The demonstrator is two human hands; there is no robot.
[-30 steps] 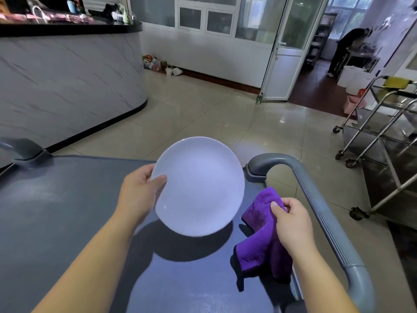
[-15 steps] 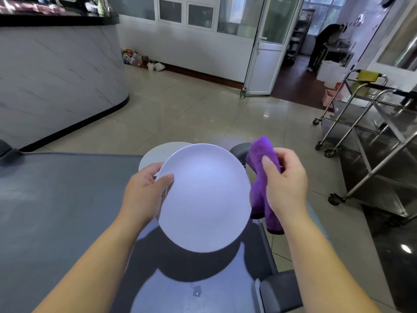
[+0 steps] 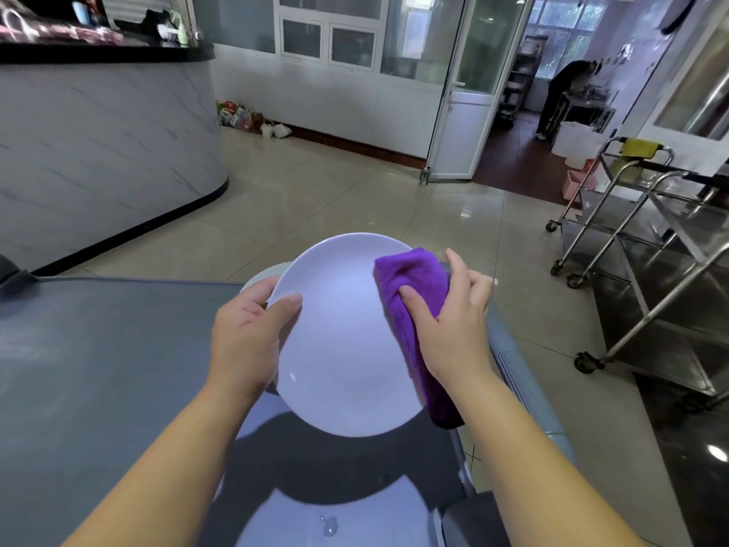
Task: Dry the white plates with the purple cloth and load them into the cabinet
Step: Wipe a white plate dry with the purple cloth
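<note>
The purple cloth (image 3: 410, 270), held clear of the rim half a second ago, now lies on the right side of the round, glossy white plate (image 3: 343, 349). The right hand (image 3: 453, 325) pinches its fuzzy pile there, thumb on top, fingers behind. The left hand (image 3: 244, 337) grips the plate's left rim, thumb on its face, above the smooth grey cart top (image 3: 98, 369); a second plate (image 3: 256, 276) peeks out behind

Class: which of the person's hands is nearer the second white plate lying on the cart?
Left. The left hand grips the held plate by its rim, right beside the second plate; the right hand, holding the purple cloth, is at the held plate's opposite side.
</note>
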